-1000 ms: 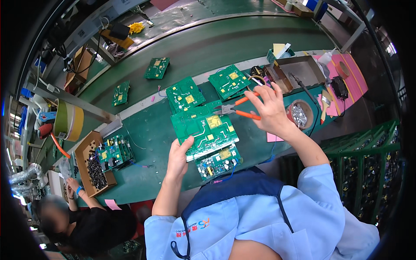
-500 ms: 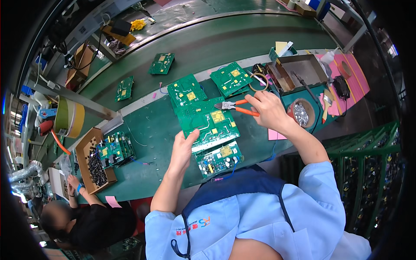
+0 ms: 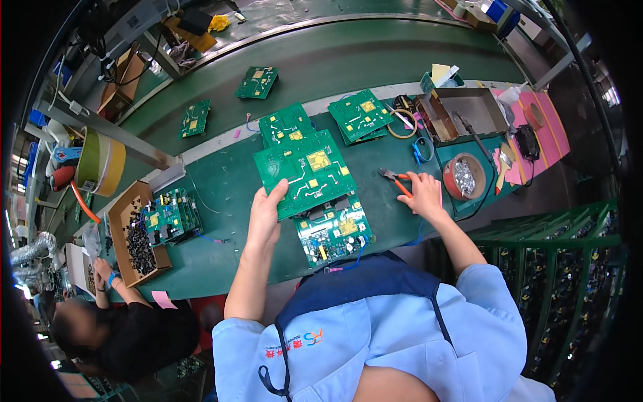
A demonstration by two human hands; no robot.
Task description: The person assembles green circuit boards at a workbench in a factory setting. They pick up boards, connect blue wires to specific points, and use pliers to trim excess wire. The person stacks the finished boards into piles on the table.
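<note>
My left fingers [image 3: 280, 189] pinch the green board [image 3: 301, 167] at eleven o'clock; my right fingers [image 3: 418, 185] have brought the cutters [image 3: 394, 177] to its three o'clock, blades off it, grip unclear.

Electronics workshop, circuit boards [image 3: 303, 175], pliers [image 3: 394, 177], workbench [image 3: 231, 174]

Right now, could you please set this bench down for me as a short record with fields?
Left grip: holds a green circuit board by its left edge, thumb on top
Right grip: fingers at the handles of orange-handled pliers; whether clasped or only touched is unclear
Nearest the apron: a component-covered board, partly hidden by the held one
Bench right: round bowl of silvery bits
Bench left: cardboard box of small dark parts
Nearby: a co-worker in black, at left
</note>
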